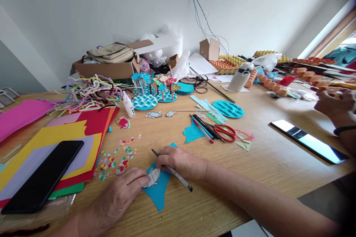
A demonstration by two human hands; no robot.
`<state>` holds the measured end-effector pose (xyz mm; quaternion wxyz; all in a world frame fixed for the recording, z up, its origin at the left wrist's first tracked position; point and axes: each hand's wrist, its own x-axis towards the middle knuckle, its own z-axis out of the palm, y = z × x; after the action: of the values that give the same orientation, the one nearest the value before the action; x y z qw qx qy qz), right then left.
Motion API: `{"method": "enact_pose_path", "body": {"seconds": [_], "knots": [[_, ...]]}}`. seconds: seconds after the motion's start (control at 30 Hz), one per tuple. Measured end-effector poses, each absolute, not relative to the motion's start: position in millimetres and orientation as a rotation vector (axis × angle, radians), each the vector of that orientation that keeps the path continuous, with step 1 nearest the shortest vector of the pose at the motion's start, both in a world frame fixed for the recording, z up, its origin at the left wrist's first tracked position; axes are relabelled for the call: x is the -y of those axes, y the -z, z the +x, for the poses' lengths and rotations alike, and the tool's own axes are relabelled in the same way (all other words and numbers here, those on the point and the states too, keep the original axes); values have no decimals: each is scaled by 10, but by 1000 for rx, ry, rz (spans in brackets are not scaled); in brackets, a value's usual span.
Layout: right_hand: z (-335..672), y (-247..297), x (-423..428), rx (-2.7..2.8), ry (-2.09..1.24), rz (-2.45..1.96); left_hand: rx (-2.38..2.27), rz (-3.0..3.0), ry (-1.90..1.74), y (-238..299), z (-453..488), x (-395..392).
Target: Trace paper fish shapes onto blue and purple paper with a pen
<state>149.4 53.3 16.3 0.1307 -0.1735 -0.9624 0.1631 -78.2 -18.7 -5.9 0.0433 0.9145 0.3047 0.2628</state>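
Note:
My right hand (180,162) grips a grey pencil (172,170), its tip pointing up and left, over a small paper fish (152,177). The fish lies on a piece of blue paper (159,192) on the wooden table (264,163). My left hand (122,192) presses down on the fish and the blue paper with its fingertips, fingers lying fairly flat. Small coloured paper scraps (116,159) lie scattered just left of my hands.
A black phone (43,176) rests on stacked coloured sheets (69,133) at left. Red scissors (226,132) and pens (205,127) lie beyond my hands. Blue wave discs with fish (155,96), a glue bottle (128,105), pipe cleaners (89,90) and boxes stand behind. Another person's hand (335,105) is at right, near a tablet (308,141).

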Motion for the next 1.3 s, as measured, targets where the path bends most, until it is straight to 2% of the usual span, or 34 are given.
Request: {"method": "enact_pose_path", "body": {"seconds": [0.4,0.8,1.3], "knots": [[1471,-172,-563,2816,-444,-452,-957,3076,-784,-117,-738,262],[1469,-136,-590,2803,-502,-469,-1087,3236,-501,-55,-813,549],[1497,-176,-601,2826,-505,-467,-1025,3130,-577,-39,-829,515]]}}
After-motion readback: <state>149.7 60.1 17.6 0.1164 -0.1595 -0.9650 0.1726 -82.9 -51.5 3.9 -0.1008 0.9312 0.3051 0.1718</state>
